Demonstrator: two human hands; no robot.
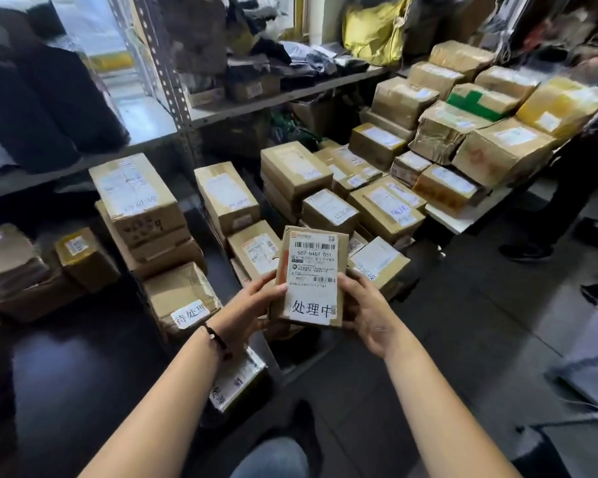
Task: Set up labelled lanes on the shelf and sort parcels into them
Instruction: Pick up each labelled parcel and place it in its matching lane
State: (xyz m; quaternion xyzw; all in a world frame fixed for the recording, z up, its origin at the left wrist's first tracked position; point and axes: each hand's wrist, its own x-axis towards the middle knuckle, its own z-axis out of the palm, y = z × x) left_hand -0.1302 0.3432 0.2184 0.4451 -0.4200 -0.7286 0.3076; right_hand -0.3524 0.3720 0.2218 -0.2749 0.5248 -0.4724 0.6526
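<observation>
A small brown cardboard parcel (310,276) is held up in front of me, label side facing me, with a barcode and a handwritten "处理中" tag at its bottom. My left hand (247,310) grips its left edge and my right hand (366,313) grips its right edge. Behind it, low stacks of taped parcels (328,205) with handwritten tags stand on the floor. One box at the lower left carries a "待处理" tag (190,313). A grey metal shelf (228,110) runs across the back.
A pile of larger parcels (480,132) lies on a white board at the right. Another person's dark-trousered legs and shoes (567,208) stand at the far right. Black bags (38,105) fill the left shelf. A yellow bag (377,32) sits on top.
</observation>
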